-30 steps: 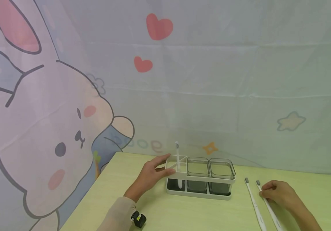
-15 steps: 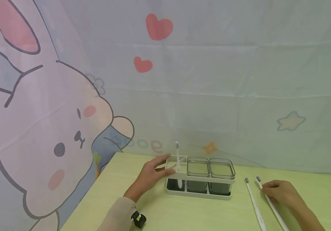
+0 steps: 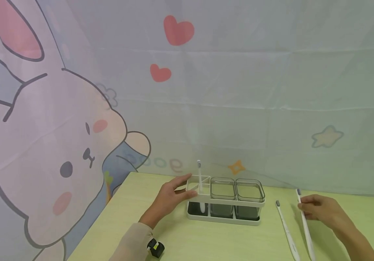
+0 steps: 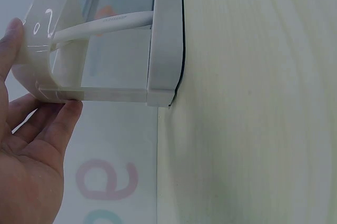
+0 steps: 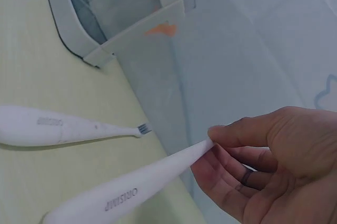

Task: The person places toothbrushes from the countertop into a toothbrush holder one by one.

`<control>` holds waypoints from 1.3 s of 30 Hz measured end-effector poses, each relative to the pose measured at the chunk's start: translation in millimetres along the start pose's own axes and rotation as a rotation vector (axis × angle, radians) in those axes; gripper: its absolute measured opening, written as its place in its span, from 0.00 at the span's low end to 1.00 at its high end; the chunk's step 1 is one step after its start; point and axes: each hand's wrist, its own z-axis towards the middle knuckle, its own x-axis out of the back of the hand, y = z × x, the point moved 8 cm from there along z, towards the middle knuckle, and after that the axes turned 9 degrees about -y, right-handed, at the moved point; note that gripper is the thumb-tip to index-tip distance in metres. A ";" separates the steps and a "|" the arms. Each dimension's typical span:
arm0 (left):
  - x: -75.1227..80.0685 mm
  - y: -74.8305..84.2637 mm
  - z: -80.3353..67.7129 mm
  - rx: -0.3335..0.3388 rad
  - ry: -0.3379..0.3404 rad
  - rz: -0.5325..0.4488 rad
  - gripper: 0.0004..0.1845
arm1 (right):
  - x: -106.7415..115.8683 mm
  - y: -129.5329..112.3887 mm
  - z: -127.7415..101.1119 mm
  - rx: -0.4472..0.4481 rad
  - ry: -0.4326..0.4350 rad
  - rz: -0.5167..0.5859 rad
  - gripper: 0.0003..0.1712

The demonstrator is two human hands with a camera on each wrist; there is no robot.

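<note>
A white toothbrush holder [image 3: 232, 220] stands on the table, with one toothbrush [image 3: 200, 177] upright in its divided left section. My left hand [image 3: 170, 197] grips the holder's left end, the thumb on one side of the upper rim and the fingers on the other. Off to the right, my right hand [image 3: 324, 210] pinches a second white toothbrush [image 5: 142, 179] near its neck, between thumb and fingers. That brush is tilted, its bristle head up and raised off the table. Left of it, a third toothbrush [image 3: 286, 230] lies flat, bristles toward the back.
Two clear grey cups [image 3: 223, 209] sit side by side in the holder's middle and right sections. Behind the pale yellow-green table [image 3: 226, 243] hangs a printed cloth [image 3: 226, 83] with a rabbit and hearts. A small black device [image 3: 156, 248] is at the left sleeve.
My right hand has lifted the second toothbrush's head off the table, tilting it up and shifting it slightly right. The left hand and holder have stayed in place.
</note>
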 end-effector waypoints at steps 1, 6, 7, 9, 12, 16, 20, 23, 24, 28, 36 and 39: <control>0.1 0.2 0.0 -0.001 -0.001 0.000 0.38 | 1.5 -2.2 -0.7 0.010 0.004 0.004 0.30; 0.7 -0.4 -0.2 0.005 0.002 0.008 0.39 | 8.0 -13.6 -5.4 0.056 0.026 0.038 0.24; 0.9 -0.5 -0.4 0.008 0.003 0.008 0.39 | 9.0 -15.8 -6.5 0.062 0.032 0.038 0.23; 1.1 -0.6 -0.8 0.007 0.005 0.008 0.39 | 11.5 -20.5 -9.1 0.065 0.042 0.014 0.23; 1.5 -0.5 -1.4 0.006 0.007 0.005 0.39 | 14.7 -28.0 -13.1 0.065 0.057 -0.022 0.25; 2.0 0.5 -2.1 0.007 0.009 0.003 0.39 | 17.6 -38.8 -17.7 0.070 0.077 -0.048 0.26; 2.4 1.2 -1.8 0.004 0.012 0.002 0.39 | 19.0 -49.5 -21.9 0.095 0.109 -0.059 0.28; 2.8 1.2 -1.7 0.000 0.012 0.003 0.39 | 19.4 -57.7 -25.3 0.122 0.137 -0.066 0.29; 2.9 1.3 -1.8 -0.001 0.012 0.004 0.39 | 19.3 -60.3 -26.5 0.132 0.145 -0.069 0.30; 3.5 1.7 -2.0 -0.003 0.011 0.010 0.39 | 18.7 -69.6 -31.1 0.164 0.178 -0.075 0.30; 1.8 0.2 -0.9 -0.011 0.002 -0.002 0.39 | 11.9 -85.3 -37.4 0.243 0.249 -0.044 0.25; 0.3 -0.4 -0.2 -0.004 -0.001 -0.008 0.39 | 7.7 -90.8 -38.0 0.265 0.286 -0.024 0.23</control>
